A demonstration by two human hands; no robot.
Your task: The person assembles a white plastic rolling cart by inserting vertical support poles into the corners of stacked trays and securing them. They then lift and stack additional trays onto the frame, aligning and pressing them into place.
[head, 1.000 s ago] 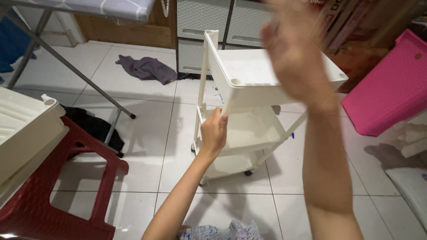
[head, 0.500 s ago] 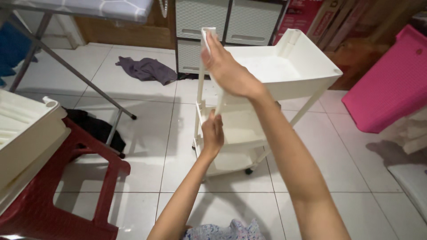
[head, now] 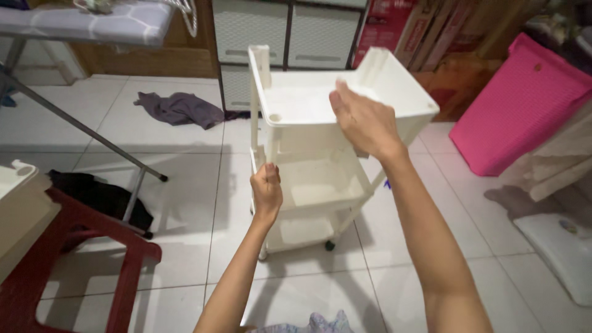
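A white plastic three-tier trolley (head: 308,102) on small wheels stands on the tiled floor in front of me. My left hand (head: 266,188) is closed around the near left corner post at the height of the middle shelf. My right hand (head: 364,120) rests on the front rim of the top tray (head: 394,80), fingers curled over the edge. The top tray holds nothing; its back left post (head: 259,61) sticks up above it. The middle shelf (head: 320,179) and the bottom shelf (head: 299,231) show below.
An ironing board (head: 86,18) with metal legs stands at the left. A red plastic stool (head: 74,246) holds a cream tray at the near left. Grey cloth (head: 179,108) and black cloth (head: 98,194) lie on the floor. A pink basket (head: 518,105) leans at the right.
My right hand came down from high in the air to the rim of the top tray. My left hand stayed on the corner post.
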